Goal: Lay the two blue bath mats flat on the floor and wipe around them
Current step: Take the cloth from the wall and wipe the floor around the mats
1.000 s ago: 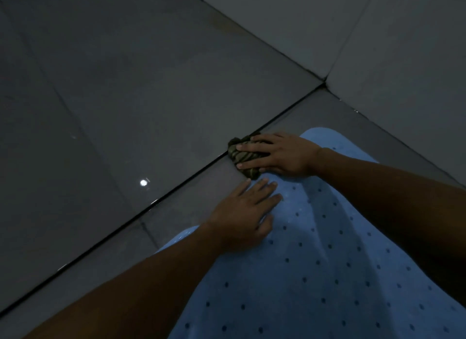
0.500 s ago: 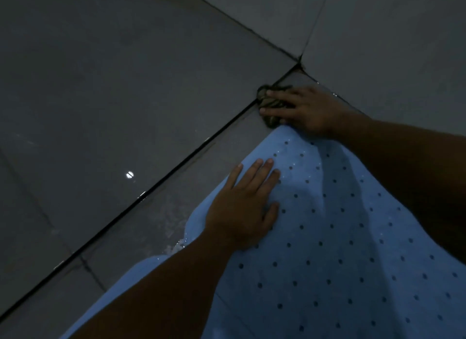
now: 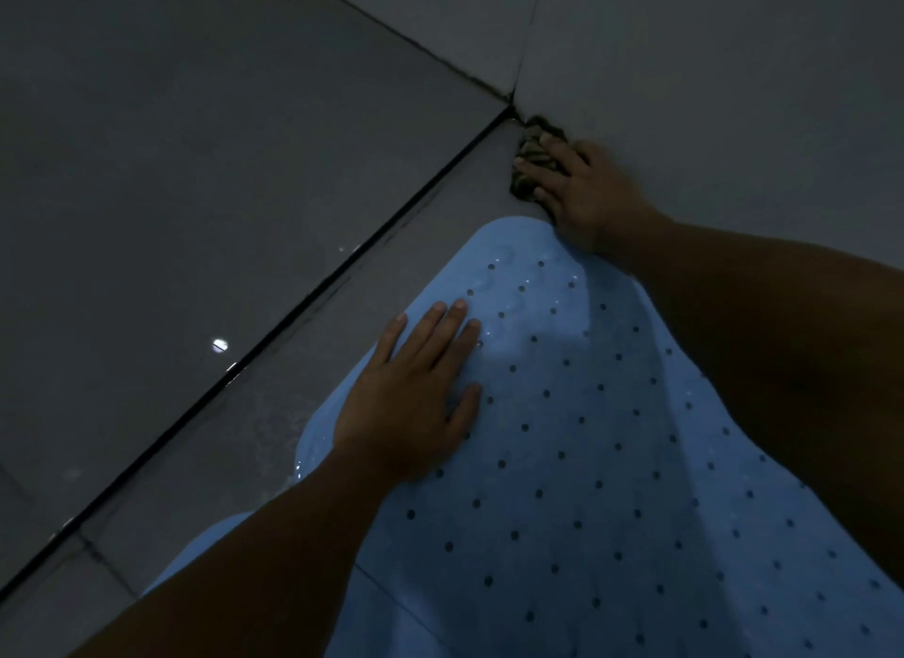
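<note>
Dim light, head view, looking down at a grey tiled floor [image 3: 186, 178] meeting a pale wall [image 3: 734, 70] in a corner. Blue bath mat [image 3: 611, 461] spread flat on the floor, dotted with rows of small dark holes, rounded far end just short of the corner. A seam or edge crossing the blue low in the frame (cannot tell whether a second mat began there). Left hand [image 3: 416, 398] laid palm down on the mat near its left edge, grip open, fingers [image 3: 442, 324] straight and slightly spread, pointing toward the corner. Right hand [image 3: 582, 187] reached past the mat's far end, pressed onto a dark crumpled cloth [image 3: 531, 143] on the floor, right against the base of the wall. Fingers bent over the cloth, holding it down (grip closed on it as far as the dim frame showed). Cloth just beyond the mat, apart from it. Dark grout line [image 3: 293, 315] running diagonally to the left of the mat, with small bright glints on the glossy tile beside it. Both forearms bare, right one shading the mat's right side.
</note>
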